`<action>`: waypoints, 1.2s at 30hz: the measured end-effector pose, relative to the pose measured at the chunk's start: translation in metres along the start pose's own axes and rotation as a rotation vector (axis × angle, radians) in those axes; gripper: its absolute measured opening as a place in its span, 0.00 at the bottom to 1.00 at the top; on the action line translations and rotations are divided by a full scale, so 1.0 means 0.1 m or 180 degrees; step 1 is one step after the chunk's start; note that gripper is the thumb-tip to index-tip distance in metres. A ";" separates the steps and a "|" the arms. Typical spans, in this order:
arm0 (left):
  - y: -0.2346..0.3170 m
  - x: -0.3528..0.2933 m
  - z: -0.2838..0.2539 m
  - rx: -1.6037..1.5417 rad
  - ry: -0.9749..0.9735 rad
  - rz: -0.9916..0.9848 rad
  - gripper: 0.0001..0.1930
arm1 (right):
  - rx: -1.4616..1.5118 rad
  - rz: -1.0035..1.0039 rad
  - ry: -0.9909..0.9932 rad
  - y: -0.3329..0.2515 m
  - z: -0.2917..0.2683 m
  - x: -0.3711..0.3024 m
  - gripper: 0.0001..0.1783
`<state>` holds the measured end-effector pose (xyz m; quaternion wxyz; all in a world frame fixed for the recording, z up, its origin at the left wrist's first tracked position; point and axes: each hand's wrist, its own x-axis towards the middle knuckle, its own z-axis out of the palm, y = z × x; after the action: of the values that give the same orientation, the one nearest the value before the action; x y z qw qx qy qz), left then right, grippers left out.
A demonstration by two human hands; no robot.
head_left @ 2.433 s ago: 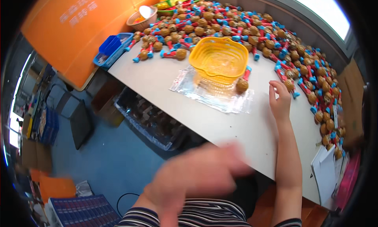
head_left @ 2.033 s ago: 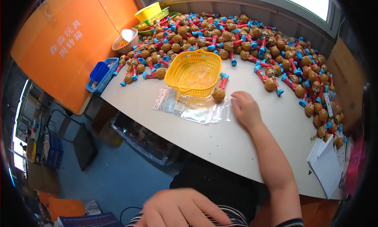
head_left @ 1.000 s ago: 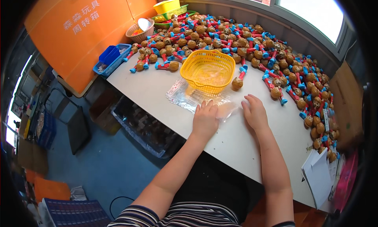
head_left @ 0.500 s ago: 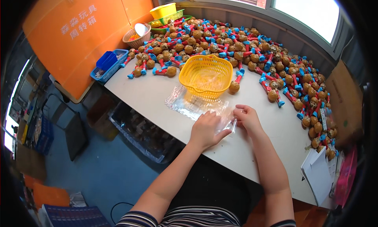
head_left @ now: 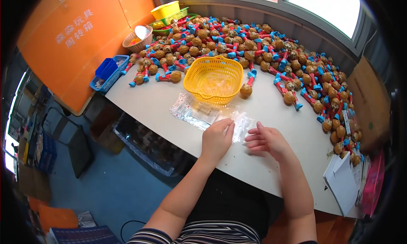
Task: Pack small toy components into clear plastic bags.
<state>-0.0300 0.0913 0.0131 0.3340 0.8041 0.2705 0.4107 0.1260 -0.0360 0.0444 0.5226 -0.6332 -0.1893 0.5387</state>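
Observation:
Clear plastic bags (head_left: 196,112) lie in a flat stack on the white table, partly under the front of a yellow plastic basket (head_left: 213,81). My left hand (head_left: 216,140) is closed at the near edge of the bags, thumb against fingers, pinching a clear plastic bag (head_left: 242,126) that spreads to its right. Its fingertips partly hide the grip. Just right of that bag, my right hand (head_left: 270,142) is open, fingers spread and palm turned left, with nothing in it. The basket shows some clear film inside.
A large heap of toy figures (head_left: 254,45) with brown round heads, red bodies and blue ends covers the table's back and right. One figure (head_left: 248,87) lies beside the basket. Blue trays (head_left: 111,72) stand at the left edge, a cardboard box (head_left: 368,102) and white papers (head_left: 341,182) at the right.
My right hand has let go of the plastic and opened, fingers now spread. The left hand has gone from spread to pinched. The whole view has shifted slightly.

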 end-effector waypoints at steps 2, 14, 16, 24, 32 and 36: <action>0.11 -0.08 0.11 -0.0094 -0.0260 0.0209 0.08 | 0.0484 0.0034 -0.0254 0.07 0.03 0.00 0.34; 0.46 -0.29 0.28 0.0407 -0.0357 0.0417 0.15 | 0.0577 -0.0322 0.0329 0.36 0.12 0.14 0.16; 0.47 -0.28 0.30 0.0328 -0.0711 0.0195 0.20 | 0.0682 -0.0588 0.0427 0.44 0.12 0.25 0.18; 0.22 -0.32 0.28 -0.0384 -0.0299 -0.0130 0.15 | 0.0277 -0.1346 0.0529 0.47 0.20 0.21 0.25; 0.12 -0.44 0.16 0.0739 -0.0163 0.0429 0.10 | -0.0763 -0.1391 0.0050 0.40 0.02 0.11 0.28; 0.27 -0.48 0.04 0.1081 -0.0665 0.0235 0.05 | -0.1768 -0.1489 -0.0275 0.21 -0.28 0.03 0.17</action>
<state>-0.0473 0.0390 0.0095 0.2045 0.8965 0.2700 0.2855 0.1447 -0.0543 0.0210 0.4313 -0.6672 -0.4900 0.3588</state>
